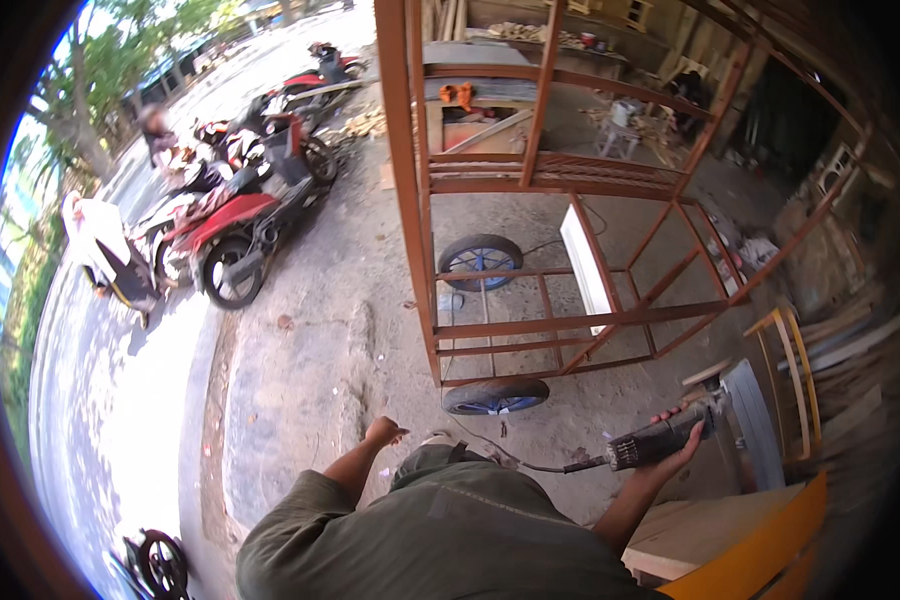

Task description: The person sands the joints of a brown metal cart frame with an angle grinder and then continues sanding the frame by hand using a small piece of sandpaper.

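Note:
My right hand (pixel 685 448) grips a black corded power tool (pixel 655 441), long-bodied like an angle grinder, with a vented rear end. Its front end is blurred against the grey boards behind it. From the rear, the power cord (pixel 530 465) runs left towards my feet. My left hand (pixel 382 432) hangs low beside my body, fingers curled, with nothing visible in it. Ahead stands a tall reddish-brown metal frame (pixel 415 200), with a blue-rimmed wheel (pixel 495 397) at its near side and another wheel (pixel 480 262) farther off. A white panel (pixel 585 262) sits inside the frame.
Parked motorbikes (pixel 260 210) and two people stand at the left, by a sunlit road. On my right are grey boards (pixel 750 410), a yellow frame (pixel 800 385) and a wooden board (pixel 690 535). Behind the metal frame are a stool (pixel 618 138) and scattered wood.

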Demonstrator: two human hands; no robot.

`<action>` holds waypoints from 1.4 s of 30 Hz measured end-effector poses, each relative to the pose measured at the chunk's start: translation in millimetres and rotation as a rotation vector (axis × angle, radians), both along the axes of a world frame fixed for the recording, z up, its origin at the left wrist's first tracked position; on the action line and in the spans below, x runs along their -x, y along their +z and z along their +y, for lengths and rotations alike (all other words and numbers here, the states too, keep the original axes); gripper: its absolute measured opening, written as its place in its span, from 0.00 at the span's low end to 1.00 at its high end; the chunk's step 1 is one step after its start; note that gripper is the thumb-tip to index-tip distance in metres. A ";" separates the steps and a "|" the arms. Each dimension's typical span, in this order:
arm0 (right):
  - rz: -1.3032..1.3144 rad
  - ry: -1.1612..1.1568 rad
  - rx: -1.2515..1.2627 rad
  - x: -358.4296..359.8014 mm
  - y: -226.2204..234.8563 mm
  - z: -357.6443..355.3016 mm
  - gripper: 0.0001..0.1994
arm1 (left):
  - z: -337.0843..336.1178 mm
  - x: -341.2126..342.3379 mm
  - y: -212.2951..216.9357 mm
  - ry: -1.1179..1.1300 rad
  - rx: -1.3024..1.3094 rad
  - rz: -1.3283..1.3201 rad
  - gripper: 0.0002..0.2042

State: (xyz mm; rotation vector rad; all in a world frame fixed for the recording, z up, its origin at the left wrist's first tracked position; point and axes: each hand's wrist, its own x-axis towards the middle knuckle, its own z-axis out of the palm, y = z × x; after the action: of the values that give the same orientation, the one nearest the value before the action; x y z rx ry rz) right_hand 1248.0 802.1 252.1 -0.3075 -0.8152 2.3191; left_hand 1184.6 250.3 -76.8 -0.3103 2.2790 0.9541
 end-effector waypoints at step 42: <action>-0.164 0.114 0.083 31.1 -27.5 -78.4 0.29 | 121.9 214.6 314.9 0.264 0.153 1.373 0.39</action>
State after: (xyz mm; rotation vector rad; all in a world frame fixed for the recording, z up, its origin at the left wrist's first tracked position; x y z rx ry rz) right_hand 1216.9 723.7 224.7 -0.5053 -0.8358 2.4627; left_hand 969.9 372.2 238.1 0.0475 3.6201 1.3629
